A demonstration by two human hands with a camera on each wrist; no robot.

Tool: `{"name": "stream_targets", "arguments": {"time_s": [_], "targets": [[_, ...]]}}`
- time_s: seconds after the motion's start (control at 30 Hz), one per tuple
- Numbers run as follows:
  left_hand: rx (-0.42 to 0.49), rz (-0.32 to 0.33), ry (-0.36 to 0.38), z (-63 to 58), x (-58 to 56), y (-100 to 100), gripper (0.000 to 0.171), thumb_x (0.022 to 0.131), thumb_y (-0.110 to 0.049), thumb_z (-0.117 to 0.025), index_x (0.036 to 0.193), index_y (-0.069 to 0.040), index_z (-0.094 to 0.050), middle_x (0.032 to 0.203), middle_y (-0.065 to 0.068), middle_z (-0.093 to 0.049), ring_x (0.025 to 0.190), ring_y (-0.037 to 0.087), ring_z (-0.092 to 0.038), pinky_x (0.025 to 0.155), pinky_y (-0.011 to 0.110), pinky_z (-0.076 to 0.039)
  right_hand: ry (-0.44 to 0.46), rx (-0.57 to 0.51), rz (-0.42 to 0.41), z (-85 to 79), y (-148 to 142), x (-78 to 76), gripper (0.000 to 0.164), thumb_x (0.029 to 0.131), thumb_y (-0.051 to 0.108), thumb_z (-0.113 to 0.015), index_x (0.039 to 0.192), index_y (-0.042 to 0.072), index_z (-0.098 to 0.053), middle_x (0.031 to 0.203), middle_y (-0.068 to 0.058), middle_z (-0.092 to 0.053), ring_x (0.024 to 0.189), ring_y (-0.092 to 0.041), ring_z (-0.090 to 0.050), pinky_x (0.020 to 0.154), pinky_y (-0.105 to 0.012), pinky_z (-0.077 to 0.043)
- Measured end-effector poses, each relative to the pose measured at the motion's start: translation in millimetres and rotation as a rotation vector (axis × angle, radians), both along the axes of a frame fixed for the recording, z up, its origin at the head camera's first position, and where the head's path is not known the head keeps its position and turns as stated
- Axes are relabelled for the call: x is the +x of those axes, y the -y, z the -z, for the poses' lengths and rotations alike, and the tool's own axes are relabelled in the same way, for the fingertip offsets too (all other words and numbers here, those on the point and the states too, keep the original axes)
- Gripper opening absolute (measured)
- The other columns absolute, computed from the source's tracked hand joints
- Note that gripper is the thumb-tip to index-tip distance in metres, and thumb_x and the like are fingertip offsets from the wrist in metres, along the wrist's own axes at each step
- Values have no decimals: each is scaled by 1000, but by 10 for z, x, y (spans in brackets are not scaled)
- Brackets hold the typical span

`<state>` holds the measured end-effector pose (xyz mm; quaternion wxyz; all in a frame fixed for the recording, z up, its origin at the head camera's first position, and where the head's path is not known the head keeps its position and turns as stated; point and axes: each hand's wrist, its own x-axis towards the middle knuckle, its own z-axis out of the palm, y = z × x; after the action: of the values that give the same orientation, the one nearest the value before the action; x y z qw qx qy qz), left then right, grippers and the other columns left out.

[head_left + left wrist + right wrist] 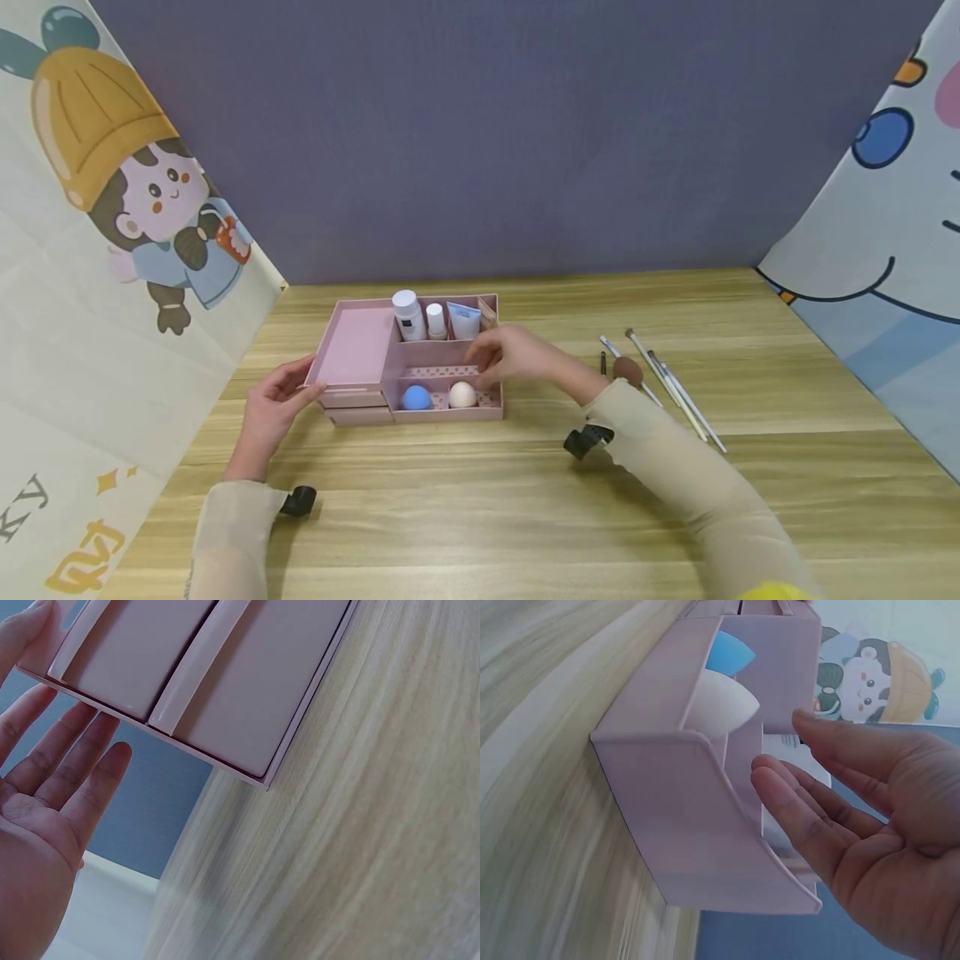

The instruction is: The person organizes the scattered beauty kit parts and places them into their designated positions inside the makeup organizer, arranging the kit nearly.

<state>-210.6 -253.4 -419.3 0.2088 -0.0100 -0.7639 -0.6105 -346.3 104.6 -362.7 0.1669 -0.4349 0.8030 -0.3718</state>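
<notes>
The left hand (pixel 276 402) rests at the left side of the pink box (pixel 356 337), thumb on its front upper edge; the grip is wide, the fingers nearly straight. The box stands on the desk (pixel 450 517), just right of this grip, with a blue sponge (pixel 416 398) and, beside it, a white sponge (pixel 462 395) in its front row. The right hand (pixel 513 354) hangs at the box's right end, its grip parted and holding nothing, near the white sponge. Farther right lie several brushes (pixel 666 379).
</notes>
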Motion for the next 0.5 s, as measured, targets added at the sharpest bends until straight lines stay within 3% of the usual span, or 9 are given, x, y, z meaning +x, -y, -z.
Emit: {"name": "stream_targets", "arguments": {"time_s": [0.5], "targets": [[3,5,2,12,-1,14,38,90,3,-71,127,4,-63,117,-14,-68,106,-3,-61,86,11,-51,34,-48,89,-26,-492,-66,35,81,-2,-79,113,-5,-67,85,-7,-70,81,-20,-67,75,-32,-59]]}}
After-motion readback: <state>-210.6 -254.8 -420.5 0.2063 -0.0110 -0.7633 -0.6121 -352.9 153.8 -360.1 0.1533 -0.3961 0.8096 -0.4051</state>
